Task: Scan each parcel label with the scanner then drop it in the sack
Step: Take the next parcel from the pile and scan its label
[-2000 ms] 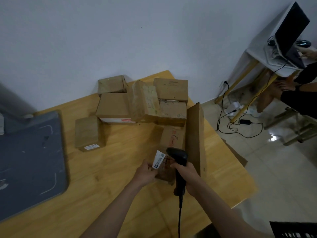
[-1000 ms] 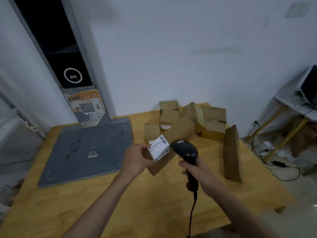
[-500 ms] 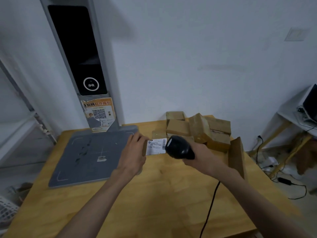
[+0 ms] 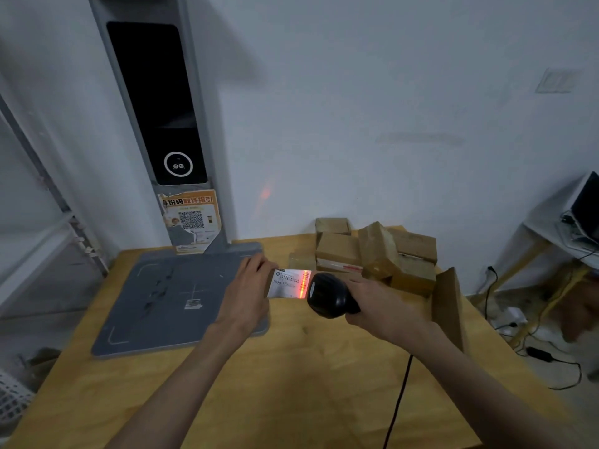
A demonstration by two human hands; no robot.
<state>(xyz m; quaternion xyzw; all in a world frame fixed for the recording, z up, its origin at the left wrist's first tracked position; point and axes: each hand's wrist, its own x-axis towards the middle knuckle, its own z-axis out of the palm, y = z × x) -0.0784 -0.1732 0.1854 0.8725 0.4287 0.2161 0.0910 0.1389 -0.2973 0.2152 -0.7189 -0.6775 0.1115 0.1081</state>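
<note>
Above the wooden bench [image 4: 291, 384], the left hand [image 4: 248, 294] holds a small parcel [image 4: 288, 283] up by its left end, its grip closed round it, white label facing the camera. Just right of that grip, the right hand [image 4: 382, 306] is wrapped round the handle of a black scanner [image 4: 329, 296], whose head nearly touches the label; a red line glows across the label's right edge. Behind the scanner sit more cardboard boxes [image 4: 376, 251]. Left of the parcel lies a grey scale plate [image 4: 155, 303].

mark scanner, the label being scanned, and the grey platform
scanner [image 4: 327, 294]: head view, on its black head.
label [image 4: 287, 283]: head view, on the white face left of the red beam.
grey platform [image 4: 155, 306]: head view, on its bare flat top.
</note>
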